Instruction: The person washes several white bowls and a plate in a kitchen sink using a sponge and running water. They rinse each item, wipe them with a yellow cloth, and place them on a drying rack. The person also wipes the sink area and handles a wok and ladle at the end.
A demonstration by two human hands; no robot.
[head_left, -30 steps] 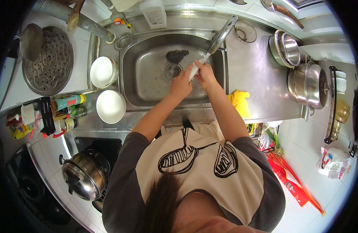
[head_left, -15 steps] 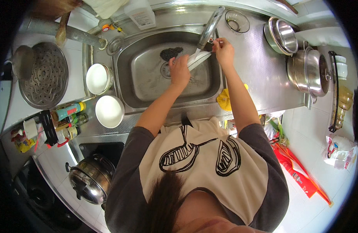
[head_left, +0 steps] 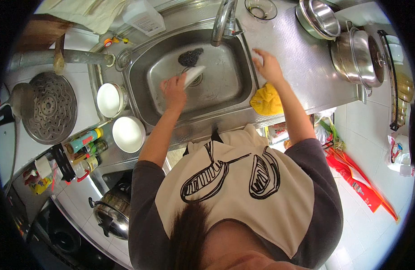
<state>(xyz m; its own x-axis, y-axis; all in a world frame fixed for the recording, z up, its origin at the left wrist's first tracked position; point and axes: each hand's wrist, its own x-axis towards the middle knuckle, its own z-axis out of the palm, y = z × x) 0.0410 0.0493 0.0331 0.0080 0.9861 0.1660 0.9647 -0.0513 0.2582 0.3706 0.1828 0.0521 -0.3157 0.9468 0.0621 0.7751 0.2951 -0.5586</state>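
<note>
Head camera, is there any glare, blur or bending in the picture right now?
Head view: black corners, and the steel counter edges bow; also head view: bright highlights on the faucet and lidded pot, while the white dish in the left hand looks slightly soft.

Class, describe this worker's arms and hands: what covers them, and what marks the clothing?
The left hand and right hand are ungloved, and no watch or bracelet shows. The forearms are bare. Plain dark grey sleeves end around the elbows, joined to a cream top with black line drawings on it.
</note>
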